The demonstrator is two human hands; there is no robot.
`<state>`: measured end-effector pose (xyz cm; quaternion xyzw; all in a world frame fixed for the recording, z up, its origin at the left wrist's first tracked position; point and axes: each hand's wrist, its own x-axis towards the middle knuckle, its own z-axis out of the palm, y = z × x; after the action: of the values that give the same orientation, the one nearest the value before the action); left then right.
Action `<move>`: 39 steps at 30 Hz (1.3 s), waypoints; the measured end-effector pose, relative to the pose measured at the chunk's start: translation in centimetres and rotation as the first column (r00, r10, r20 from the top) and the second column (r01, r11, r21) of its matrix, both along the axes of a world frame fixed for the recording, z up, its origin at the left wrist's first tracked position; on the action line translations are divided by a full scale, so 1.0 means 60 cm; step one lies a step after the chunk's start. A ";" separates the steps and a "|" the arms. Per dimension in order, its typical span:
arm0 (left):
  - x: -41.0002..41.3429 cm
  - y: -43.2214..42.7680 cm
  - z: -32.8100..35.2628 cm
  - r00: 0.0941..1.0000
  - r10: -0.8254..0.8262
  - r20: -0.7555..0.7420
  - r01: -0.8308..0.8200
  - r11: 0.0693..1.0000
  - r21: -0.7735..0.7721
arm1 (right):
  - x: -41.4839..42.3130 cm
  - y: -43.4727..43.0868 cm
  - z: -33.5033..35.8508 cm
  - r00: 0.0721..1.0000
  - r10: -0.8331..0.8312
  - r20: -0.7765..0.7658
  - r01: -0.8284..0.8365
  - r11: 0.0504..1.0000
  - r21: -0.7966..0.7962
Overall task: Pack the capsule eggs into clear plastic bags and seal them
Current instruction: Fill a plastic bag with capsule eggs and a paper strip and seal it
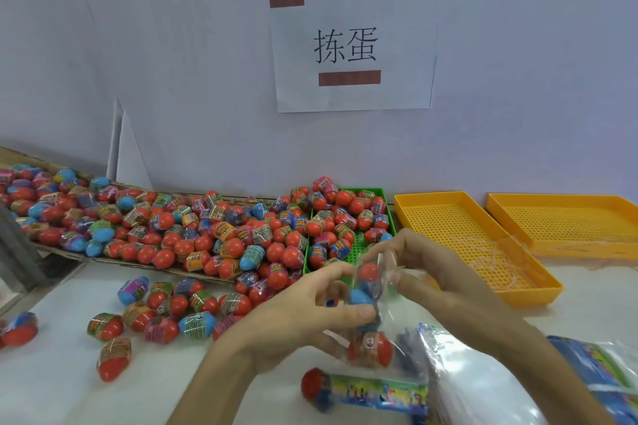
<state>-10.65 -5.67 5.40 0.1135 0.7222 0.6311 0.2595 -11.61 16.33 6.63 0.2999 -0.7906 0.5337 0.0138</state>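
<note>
Now both hands pinch the bag (374,290) between them: left hand (303,310) low, right hand (424,269) at its top; eggs (368,272) stacked inside, long axis upright; loose eggs (165,304) lie left of the left hand.

Two bare forearms reached forward, hands nearly meeting. The left hand (307,314) had its fingers (331,274) curled in a pinch; the right hand (438,272) pinched likewise with thumb and forefinger.

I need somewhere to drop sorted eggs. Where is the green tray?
In the head view the green tray sits against the back wall at centre, between the cardboard egg pile and the left yellow tray.
</note>
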 end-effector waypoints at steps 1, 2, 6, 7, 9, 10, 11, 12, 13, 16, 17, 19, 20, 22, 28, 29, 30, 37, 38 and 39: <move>0.000 0.003 -0.001 1.000 0.010 -0.007 -0.009 1.000 0.016 | 0.001 -0.001 0.001 1.000 -0.006 -0.016 0.006 1.000 -0.010; 0.000 0.005 -0.002 0.999 0.026 -0.025 -0.025 0.999 0.021 | 0.001 0.000 0.003 0.999 -0.017 -0.034 0.017 1.000 -0.011; 0.000 0.007 -0.004 0.990 0.065 -0.123 -0.071 0.996 -0.045 | 0.002 0.002 0.003 0.996 -0.061 -0.071 0.064 0.997 0.033; 0.001 0.006 -0.003 0.987 0.061 -0.149 -0.071 0.996 -0.059 | 0.001 0.002 0.003 0.994 -0.072 -0.078 0.076 0.996 0.050; 0.001 0.006 -0.001 0.981 0.061 -0.183 -0.075 0.995 -0.067 | -0.001 0.002 0.002 0.990 -0.104 -0.098 0.112 0.990 0.084; 0.001 0.005 0.000 0.980 0.062 -0.189 -0.076 0.995 -0.064 | -0.001 0.001 0.002 0.986 -0.119 -0.114 0.130 0.986 0.100; 0.001 0.005 0.000 0.980 0.059 -0.189 -0.072 0.996 -0.061 | -0.001 0.000 0.002 0.983 -0.126 -0.132 0.141 0.983 0.115; 0.000 0.004 0.000 0.982 0.053 -0.184 -0.065 0.996 -0.056 | -0.001 0.000 0.002 0.981 -0.125 -0.149 0.145 0.981 0.130; 0.000 0.003 -0.001 0.984 0.050 -0.172 -0.059 0.997 -0.045 | 0.000 0.000 0.001 0.979 -0.122 -0.162 0.145 0.980 0.139; -0.002 0.001 -0.002 0.984 0.058 -0.166 -0.062 0.998 -0.023 | 0.000 0.003 0.003 0.976 -0.137 -0.170 0.157 0.982 0.109; -0.003 -0.001 -0.002 0.983 0.054 -0.174 -0.058 0.998 -0.022 | 0.000 0.004 0.005 0.975 -0.147 -0.168 0.163 0.983 0.085; -0.002 -0.004 -0.001 0.986 0.025 -0.168 -0.027 1.000 -0.011 | 0.000 0.005 0.008 0.976 -0.138 -0.168 0.148 0.988 0.052; -0.002 -0.006 -0.001 0.988 0.003 -0.154 -0.004 1.000 -0.005 | 0.000 0.004 0.010 0.979 -0.123 -0.161 0.133 0.990 0.053; -0.003 -0.009 -0.002 0.991 -0.027 -0.133 0.028 1.000 0.001 | 0.001 0.004 0.010 0.987 -0.100 -0.125 0.110 0.991 0.078; -0.011 -0.012 -0.008 0.980 0.053 -0.190 -0.061 0.997 -0.036 | 0.007 0.002 0.005 0.995 -0.059 -0.084 0.074 0.979 0.188; -0.011 -0.010 -0.008 0.976 0.047 -0.213 -0.058 0.997 -0.044 | 0.008 -0.001 0.004 0.995 -0.060 -0.085 0.076 0.977 0.200; -0.009 -0.007 -0.007 0.971 0.047 -0.235 -0.060 0.997 -0.049 | 0.009 -0.004 0.004 0.995 -0.060 -0.085 0.077 0.975 0.208; -0.006 -0.017 0.004 0.964 0.007 -0.265 -0.019 0.999 -0.041 | 0.008 0.000 0.010 0.986 -0.119 -0.120 0.131 0.987 0.095; -0.006 -0.020 0.007 0.967 -0.027 -0.255 0.014 0.998 -0.053 | 0.008 -0.001 0.012 0.987 -0.118 -0.110 0.125 0.991 0.055; -0.006 -0.022 0.009 0.966 -0.066 -0.252 0.048 0.996 -0.077 | 0.008 -0.001 0.012 0.989 -0.112 -0.101 0.114 0.993 0.022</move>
<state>-11.03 -6.99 5.94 0.2051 0.7676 0.5777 0.1869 -11.15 16.27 7.34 0.2809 -0.8120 0.5054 0.0792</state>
